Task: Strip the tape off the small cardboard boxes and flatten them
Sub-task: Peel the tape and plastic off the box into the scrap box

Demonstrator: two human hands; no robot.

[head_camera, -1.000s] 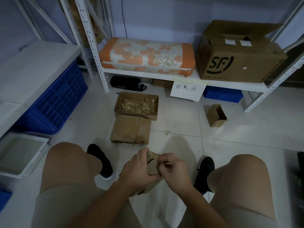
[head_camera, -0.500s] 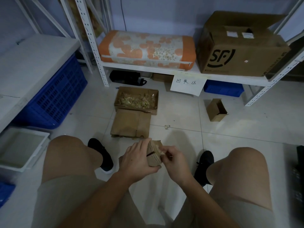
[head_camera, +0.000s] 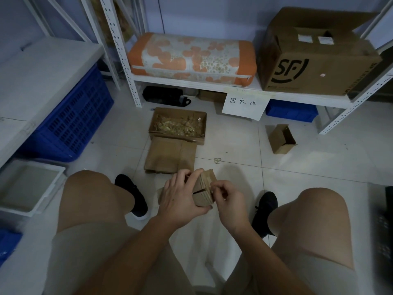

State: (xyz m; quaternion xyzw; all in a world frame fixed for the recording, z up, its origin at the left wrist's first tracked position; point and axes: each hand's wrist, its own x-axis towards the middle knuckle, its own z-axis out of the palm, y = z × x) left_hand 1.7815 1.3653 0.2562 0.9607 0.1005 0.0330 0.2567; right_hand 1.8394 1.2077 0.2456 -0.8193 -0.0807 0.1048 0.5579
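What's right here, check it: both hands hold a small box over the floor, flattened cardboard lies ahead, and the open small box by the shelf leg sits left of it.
One slip. The head view shows the open small box right of the flattened cardboard, not left. The rest stands: left hand and right hand hold a small box over the floor.

The near side of the small cardboard box (head_camera: 205, 189) is covered by the left hand (head_camera: 180, 196), any tape pinched by the right hand (head_camera: 228, 201) cannot be made out, and a dark object (head_camera: 388, 220) is cut off at the right edge.
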